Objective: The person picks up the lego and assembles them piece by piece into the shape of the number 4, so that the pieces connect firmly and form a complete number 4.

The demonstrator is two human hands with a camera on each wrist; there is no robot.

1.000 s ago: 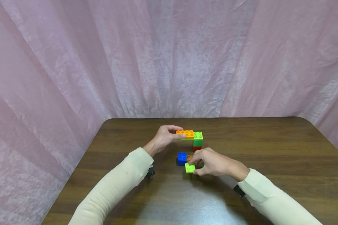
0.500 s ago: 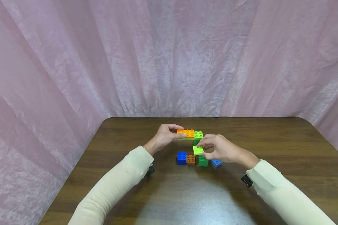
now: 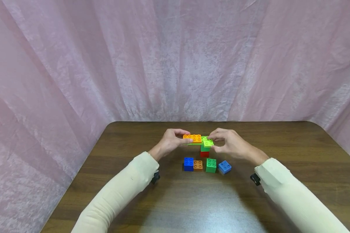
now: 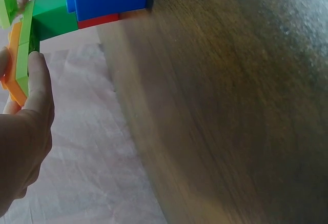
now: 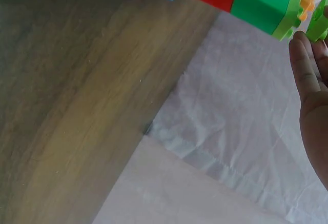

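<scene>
Left hand (image 3: 172,142): you hold the orange brick's left end, reaching in from the near left with the wrist low and the thumb along the near side; in the left wrist view a fingertip sits at the underside of the lime layer (image 4: 22,65).
Overhang: the orange brick (image 3: 192,138) and the layer beneath it stick out left of the column, so it would be wise to brace from below rather than squeeze or lift.
Column: a green block (image 3: 205,148) on a red block (image 3: 204,154) stands upright under the layer's right end; any push should go straight down through it.
Lime piece (image 3: 208,141): it hangs over that right end, apart from the studs in both wrist views and looking a little skewed. Square it against the orange brick's right edge, match the studs, then press evenly.
Right hand (image 3: 228,142): you pinch the lime piece near its right side, fingers on the far side, thumb on the near; the palm stays right of the tower. Shifting a fingertip onto the top would probably press it flatter than the side pinch.
</scene>
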